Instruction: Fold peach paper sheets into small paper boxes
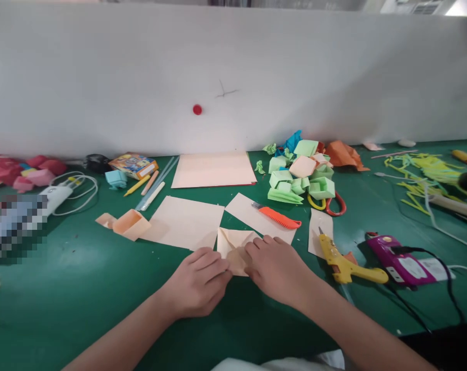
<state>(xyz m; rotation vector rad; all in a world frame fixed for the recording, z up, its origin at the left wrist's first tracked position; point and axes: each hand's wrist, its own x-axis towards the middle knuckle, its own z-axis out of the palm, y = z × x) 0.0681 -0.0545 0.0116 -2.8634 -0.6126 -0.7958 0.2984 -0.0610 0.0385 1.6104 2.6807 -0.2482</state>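
Both hands are pressing a half-folded peach paper (235, 248) flat near the front edge of the green surface (82, 288): the left hand (197, 281) is pinning its near-left corner with fingers together, and the right hand (276, 268) is bearing down on its right side, fingers together too. Uneven pressure is likely to let the sheet slide, skewing the crease. The orange knife (278, 216) and yellow glue gun (347, 263), lying just right, are risking a knock from the right forearm.
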